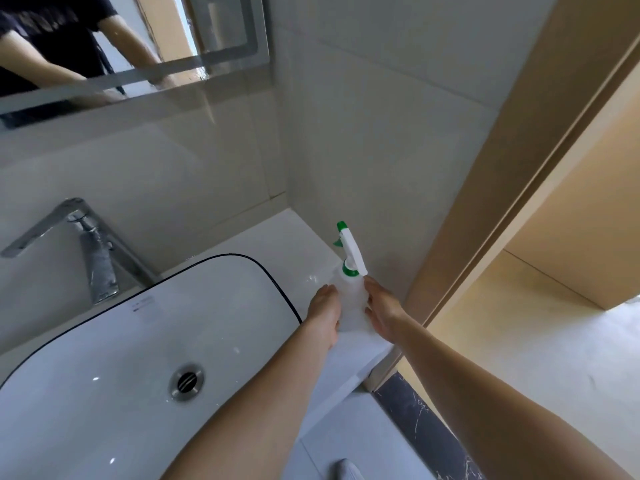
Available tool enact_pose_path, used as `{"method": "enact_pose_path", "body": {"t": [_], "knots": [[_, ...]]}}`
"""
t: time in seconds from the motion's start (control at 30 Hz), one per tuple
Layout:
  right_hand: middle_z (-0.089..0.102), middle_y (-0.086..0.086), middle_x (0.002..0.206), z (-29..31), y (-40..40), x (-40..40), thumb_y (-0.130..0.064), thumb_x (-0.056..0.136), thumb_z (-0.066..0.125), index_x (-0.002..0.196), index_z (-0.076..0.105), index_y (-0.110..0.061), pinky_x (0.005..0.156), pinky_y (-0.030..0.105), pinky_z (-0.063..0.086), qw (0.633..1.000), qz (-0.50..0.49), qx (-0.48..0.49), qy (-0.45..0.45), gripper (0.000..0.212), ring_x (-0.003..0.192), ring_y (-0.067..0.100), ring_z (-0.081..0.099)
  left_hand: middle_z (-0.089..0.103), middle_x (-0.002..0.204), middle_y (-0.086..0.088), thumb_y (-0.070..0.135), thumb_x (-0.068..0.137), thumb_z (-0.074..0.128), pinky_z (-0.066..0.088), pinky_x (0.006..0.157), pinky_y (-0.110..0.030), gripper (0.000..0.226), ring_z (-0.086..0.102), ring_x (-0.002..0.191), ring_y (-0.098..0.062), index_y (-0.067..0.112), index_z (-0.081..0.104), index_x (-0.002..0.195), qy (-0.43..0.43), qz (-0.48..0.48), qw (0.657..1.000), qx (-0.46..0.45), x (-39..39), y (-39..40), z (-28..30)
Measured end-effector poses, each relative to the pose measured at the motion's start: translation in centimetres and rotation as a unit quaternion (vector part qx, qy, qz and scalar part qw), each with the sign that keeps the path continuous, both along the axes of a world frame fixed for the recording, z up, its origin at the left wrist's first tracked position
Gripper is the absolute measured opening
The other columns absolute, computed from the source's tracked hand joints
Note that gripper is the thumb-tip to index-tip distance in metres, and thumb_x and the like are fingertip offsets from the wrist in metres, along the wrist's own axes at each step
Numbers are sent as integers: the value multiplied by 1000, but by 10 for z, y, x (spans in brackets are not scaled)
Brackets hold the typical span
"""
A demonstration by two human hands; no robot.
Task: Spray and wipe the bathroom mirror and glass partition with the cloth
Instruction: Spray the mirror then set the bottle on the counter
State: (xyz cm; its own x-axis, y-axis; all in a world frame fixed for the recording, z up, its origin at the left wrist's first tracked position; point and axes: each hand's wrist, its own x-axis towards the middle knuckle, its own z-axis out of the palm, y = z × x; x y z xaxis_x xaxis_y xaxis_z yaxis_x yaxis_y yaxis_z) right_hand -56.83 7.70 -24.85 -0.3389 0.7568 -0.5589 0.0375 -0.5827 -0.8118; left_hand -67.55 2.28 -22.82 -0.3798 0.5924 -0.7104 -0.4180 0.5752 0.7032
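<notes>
Both bare forearms reach from the lower frame toward centre right, converging. Left hand (325, 315) seen from the back, fingers together and extended, cupping the left side of the spray bottle (351, 303). Right hand (382, 311) on the bottle's right side, thumb up near the neck, fingers curved. Both hands touching it.
</notes>
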Motion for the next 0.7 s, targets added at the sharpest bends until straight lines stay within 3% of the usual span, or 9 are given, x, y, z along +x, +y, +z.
{"method": "enact_pose_path", "body": {"t": [0.1,0.3,0.4,0.47,0.6,0.7], "knots": [[59,0,123,6,1,-2,-25,107,31,123,55,-28,95,31,32,1000,-7,7,-22,29,108,17,52,48,148,-2,33,103,33,37,115,-42,47,49,129,-25,22,43,148,15,-23,1000,-11,-2,0,2],[63,7,117,16,5,-4,-23,105,30,112,60,-27,92,37,40,997,23,39,-62,31,96,20,56,56,139,-4,38,93,41,42,111,-45,49,55,122,-27,24,51,139,35,-36,999,-13,-7,6,-8],[62,5,101,21,7,-5,-21,105,31,106,60,-25,72,29,43,997,14,43,-67,29,84,16,55,59,137,-4,43,83,49,46,106,-47,55,59,119,-26,25,54,135,35,-28,999,-23,-16,20,-44],[62,5,97,24,10,-6,-20,105,33,103,60,-23,70,29,43,997,17,42,-70,27,80,16,56,58,138,-5,42,85,52,47,105,-48,55,59,119,-27,24,53,136,27,-24,999,-25,-13,17,-27],[65,9,109,30,11,-8,-17,104,38,94,65,-25,84,33,43,993,37,71,-83,30,92,23,58,43,154,-3,38,97,53,40,113,-46,60,49,134,-28,25,33,153,13,7,1000,-5,-7,5,14],[65,7,109,34,13,-7,-12,102,41,97,67,-25,73,27,44,990,43,100,-92,30,88,20,58,41,156,-4,36,99,52,39,114,-44,59,48,135,-27,24,31,154,26,28,999,16,-9,5,22]]}}
